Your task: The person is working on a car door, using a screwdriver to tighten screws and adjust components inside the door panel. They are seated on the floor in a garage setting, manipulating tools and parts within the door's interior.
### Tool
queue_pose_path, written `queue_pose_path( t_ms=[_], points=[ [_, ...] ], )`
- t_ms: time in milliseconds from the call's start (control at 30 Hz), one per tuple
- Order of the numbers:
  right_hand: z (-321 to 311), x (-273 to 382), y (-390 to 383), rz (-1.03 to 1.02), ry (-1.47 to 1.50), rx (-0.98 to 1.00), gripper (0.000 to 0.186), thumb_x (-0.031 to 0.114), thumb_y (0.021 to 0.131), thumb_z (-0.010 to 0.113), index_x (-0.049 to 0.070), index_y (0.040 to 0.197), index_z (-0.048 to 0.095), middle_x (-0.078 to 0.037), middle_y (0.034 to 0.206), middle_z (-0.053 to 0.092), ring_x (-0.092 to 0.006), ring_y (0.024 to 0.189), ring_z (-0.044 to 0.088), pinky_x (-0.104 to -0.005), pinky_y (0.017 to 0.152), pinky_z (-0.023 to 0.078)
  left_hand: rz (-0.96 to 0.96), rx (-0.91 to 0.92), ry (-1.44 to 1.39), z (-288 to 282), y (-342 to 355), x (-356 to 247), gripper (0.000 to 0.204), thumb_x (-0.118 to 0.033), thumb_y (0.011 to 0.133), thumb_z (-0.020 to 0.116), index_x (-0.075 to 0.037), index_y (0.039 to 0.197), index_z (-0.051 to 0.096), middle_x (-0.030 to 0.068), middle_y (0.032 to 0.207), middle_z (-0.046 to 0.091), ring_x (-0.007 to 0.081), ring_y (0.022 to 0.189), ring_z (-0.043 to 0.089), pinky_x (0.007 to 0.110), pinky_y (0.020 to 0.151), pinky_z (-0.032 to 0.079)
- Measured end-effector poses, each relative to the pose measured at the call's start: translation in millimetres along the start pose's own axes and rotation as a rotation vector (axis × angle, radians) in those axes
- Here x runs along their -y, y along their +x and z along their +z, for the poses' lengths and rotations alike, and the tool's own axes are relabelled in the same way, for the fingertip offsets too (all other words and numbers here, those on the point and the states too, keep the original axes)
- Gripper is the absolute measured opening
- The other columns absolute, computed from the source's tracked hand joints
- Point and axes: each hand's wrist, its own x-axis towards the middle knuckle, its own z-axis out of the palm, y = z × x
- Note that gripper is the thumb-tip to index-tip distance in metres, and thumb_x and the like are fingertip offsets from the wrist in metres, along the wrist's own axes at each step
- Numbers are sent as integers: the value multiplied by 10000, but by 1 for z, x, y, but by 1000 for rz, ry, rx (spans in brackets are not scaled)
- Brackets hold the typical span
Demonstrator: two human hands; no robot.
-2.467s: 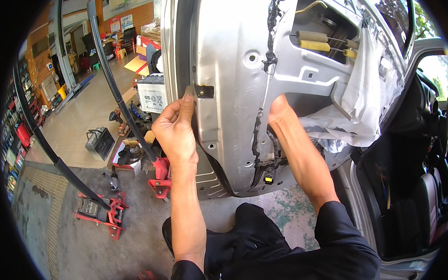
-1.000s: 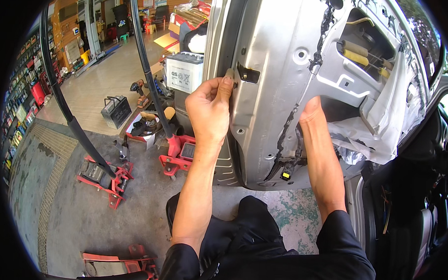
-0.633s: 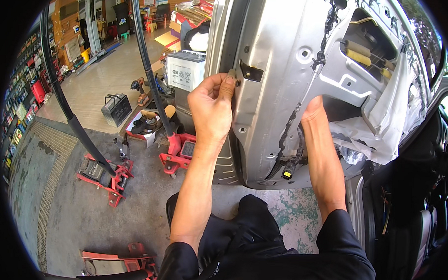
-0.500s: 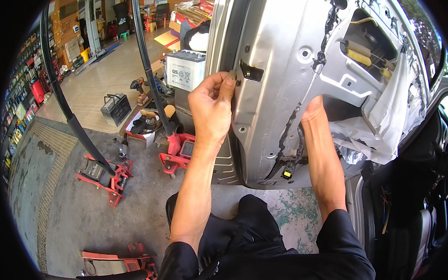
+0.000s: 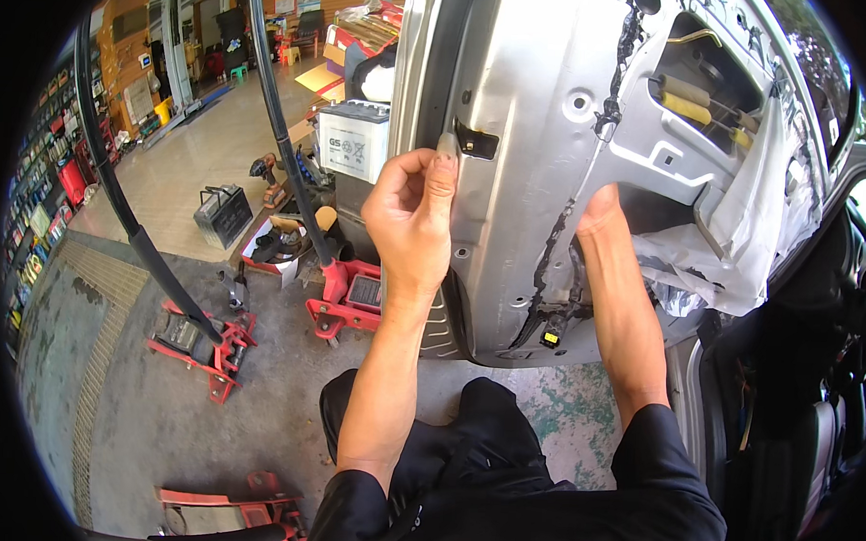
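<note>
A silver car door (image 5: 512,197) stands open in front of me with its inner trim off. My left hand (image 5: 413,208) is at the door's edge, just beside and below a dark rectangular latch opening (image 5: 477,141). Its fingers are curled and the thumb points up against them; anything between them is too small or hidden to make out. Through a cutout in the door's inner panel reaches my right hand (image 5: 602,208), with only the wrist and heel showing and the fingers hidden inside. Torn plastic sheeting (image 5: 739,253) hangs from the panel beside my right forearm.
Black sealant (image 5: 554,246) runs down the panel, and a connector with a yellow part (image 5: 551,339) hangs low. Left of the door are red floor jacks (image 5: 201,343), a white battery (image 5: 354,139), a black battery (image 5: 222,215) and a cordless drill (image 5: 265,167). Car seats (image 5: 813,455) are at right.
My left hand has shifted slightly down and right along the door edge, with the thumb lower beside the latch opening. The door appears slightly further left; my right hand stays inside it.
</note>
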Motion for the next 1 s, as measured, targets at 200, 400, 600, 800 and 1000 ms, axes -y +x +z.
queue_pose_path(
  t_ms=[200, 400, 600, 800, 1000],
  points=[
    [6, 0, 2, -17, -32, 13, 456, 403, 1042, 501, 55, 1317, 607, -107, 1216, 689, -242, 1042, 694, -387, 847, 608, -103, 72, 83, -7, 10, -9, 241, -207, 989, 713, 31, 974, 682, -46, 772, 628, 9, 644, 484, 187, 542, 353],
    [-2, -1, 4, -16, -35, 14, 500, 422, 1042, 495, 45, 1361, 575, -122, 1267, 670, -248, 1078, 684, -399, 875, 601, -88, 76, 106, -5, 7, -9, 218, -174, 1006, 679, 41, 1043, 682, -11, 839, 678, 35, 687, 553, 203, 600, 433],
    [4, -2, 1, -20, -49, 31, 495, 426, 1042, 490, 37, 1331, 593, -119, 1222, 686, -246, 1033, 697, -392, 852, 608, 89, 51, 77, 1, 6, 3, 196, -137, 1014, 663, 57, 1039, 659, 6, 873, 681, 47, 769, 580, 200, 665, 451],
    [11, -2, 4, 13, 43, 41, 469, 428, 1036, 502, 29, 1236, 646, -107, 1137, 718, -230, 952, 719, -387, 796, 624, 92, 91, 14, -7, 8, 7, 208, -141, 1005, 675, 58, 1064, 657, 22, 898, 702, 55, 795, 618, 201, 712, 484],
    [6, 1, 1, 21, -12, 46, 432, 385, 1038, 521, 24, 1238, 650, -113, 1136, 722, -242, 961, 721, -401, 812, 624, 75, 47, -8, -2, 4, 5, 234, -178, 1029, 645, 51, 1078, 663, 19, 908, 697, 41, 783, 588, 199, 698, 462]
  ],
)
